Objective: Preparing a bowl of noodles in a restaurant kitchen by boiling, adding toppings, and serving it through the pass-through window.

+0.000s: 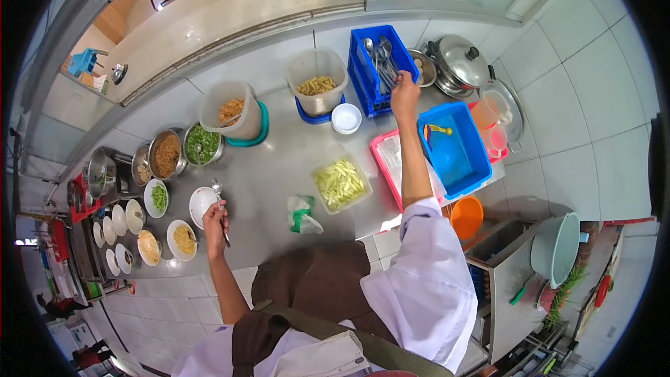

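Observation:
My left hand (215, 224) is closed around the handle of a metal spoon (217, 186), whose bowl points away from me. Beside and partly behind that hand lies a white bowl (200, 204). My right hand (405, 95) reaches to the near right edge of a blue plastic bin (370, 107) holding metal spoons and other cutlery (383, 63); its fingers are on or beside the handles, and whether they grip one I cannot tell. Between my arms, a clear square container (341, 186) holds pale green cut strips, with a green-and-white plastic packet (303, 214) to its left.
Bowls of chopped greens (201, 145), brown mince (166, 154) and yellow shreds (183, 241) stand at left. Two plastic tubs (315, 68) and small white bowls (346, 118) are at the back. A blue basin (455, 152) and a lidded steel pot (460, 63) stand right.

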`<state>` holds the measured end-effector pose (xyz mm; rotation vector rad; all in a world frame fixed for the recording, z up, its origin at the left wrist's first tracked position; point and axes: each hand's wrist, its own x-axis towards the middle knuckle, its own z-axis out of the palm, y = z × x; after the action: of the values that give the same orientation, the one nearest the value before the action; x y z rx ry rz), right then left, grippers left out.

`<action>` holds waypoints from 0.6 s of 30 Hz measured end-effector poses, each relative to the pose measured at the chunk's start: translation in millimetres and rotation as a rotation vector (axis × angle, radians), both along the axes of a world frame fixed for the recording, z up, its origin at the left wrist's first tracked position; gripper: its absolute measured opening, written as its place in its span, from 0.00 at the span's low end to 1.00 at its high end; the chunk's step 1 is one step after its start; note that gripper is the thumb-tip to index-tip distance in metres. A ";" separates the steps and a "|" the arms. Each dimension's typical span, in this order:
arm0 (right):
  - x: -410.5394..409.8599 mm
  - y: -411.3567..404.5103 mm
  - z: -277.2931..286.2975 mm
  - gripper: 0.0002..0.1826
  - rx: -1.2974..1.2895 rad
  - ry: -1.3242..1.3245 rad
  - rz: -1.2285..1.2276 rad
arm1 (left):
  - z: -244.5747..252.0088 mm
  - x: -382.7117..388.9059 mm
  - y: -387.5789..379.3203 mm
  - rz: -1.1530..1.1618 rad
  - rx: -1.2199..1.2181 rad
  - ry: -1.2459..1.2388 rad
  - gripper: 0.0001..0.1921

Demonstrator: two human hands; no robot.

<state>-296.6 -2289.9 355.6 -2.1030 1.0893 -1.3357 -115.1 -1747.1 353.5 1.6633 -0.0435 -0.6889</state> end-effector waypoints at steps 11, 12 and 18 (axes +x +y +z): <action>69.2 -57.8 4.5 0.13 0.219 0.637 0.096 | -12.0 -4.1 38.1 0.119 0.017 0.014 0.11; 72.2 -56.8 5.9 0.13 0.218 0.637 0.097 | -12.7 -3.8 38.6 0.125 0.018 0.020 0.11; 76.9 -59.9 8.3 0.13 0.249 0.625 0.002 | -12.1 -0.4 32.1 0.114 0.002 0.016 0.12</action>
<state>-219.7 -2349.8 363.9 -2.3740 1.3973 -0.4925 -115.5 -1715.0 341.4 1.6486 0.0628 -0.6164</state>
